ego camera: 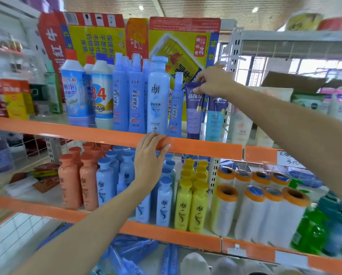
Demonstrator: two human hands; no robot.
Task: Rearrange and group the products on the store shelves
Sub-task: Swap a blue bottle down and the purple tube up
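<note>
The right hand [213, 81] pinches the top of a purple tube [195, 110] standing upright on the upper shelf [205, 147], beside a blue-bottomed tube [215, 118]. The left hand [150, 155] rests, fingers curled, over the shelf's orange edge.

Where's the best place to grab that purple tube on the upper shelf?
Grip the purple tube at its flat crimped top, from above and in front. It stands upright, packed between the slim blue spray bottle and a purple-and-teal tube; only its top is free, where the right hand pinches it.
</note>
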